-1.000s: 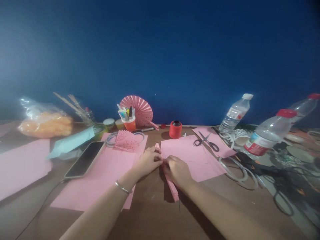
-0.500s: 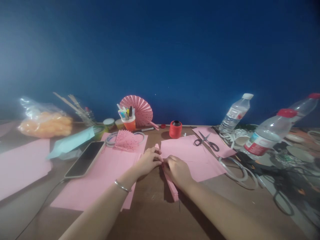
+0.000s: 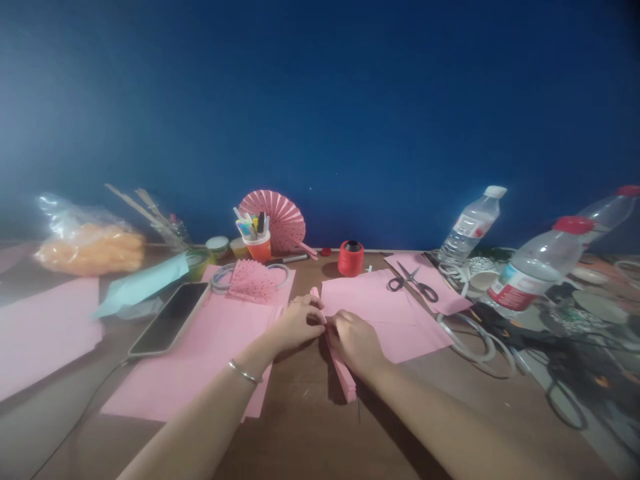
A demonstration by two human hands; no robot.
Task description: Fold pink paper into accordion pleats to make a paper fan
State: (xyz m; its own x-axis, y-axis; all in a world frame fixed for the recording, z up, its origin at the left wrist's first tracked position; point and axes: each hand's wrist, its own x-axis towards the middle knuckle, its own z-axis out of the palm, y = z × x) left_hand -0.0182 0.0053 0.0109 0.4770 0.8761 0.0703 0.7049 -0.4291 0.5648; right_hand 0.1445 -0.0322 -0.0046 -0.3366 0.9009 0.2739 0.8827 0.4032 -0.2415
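A long pleated strip of pink paper (image 3: 345, 380) lies on the brown table, running from near the table's middle toward me. My left hand (image 3: 296, 323) and my right hand (image 3: 354, 341) meet at its far half, fingers pinched on the folds. A silver bangle sits on my left wrist. To the right of the strip a flat pink sheet (image 3: 395, 313) lies under my right hand's far side. Another pink sheet (image 3: 200, 360) lies under my left forearm.
Scissors (image 3: 414, 283), a red thread spool (image 3: 351, 258), an orange pen cup (image 3: 259, 245) and a finished pink fan (image 3: 280, 219) stand behind. A phone (image 3: 170, 319) lies left; water bottles (image 3: 537, 267) and cables crowd the right. A plastic bag (image 3: 87, 243) sits far left.
Almost nothing has moved; both hands stay pinched on the pleated strip, with only slight finger shifts.
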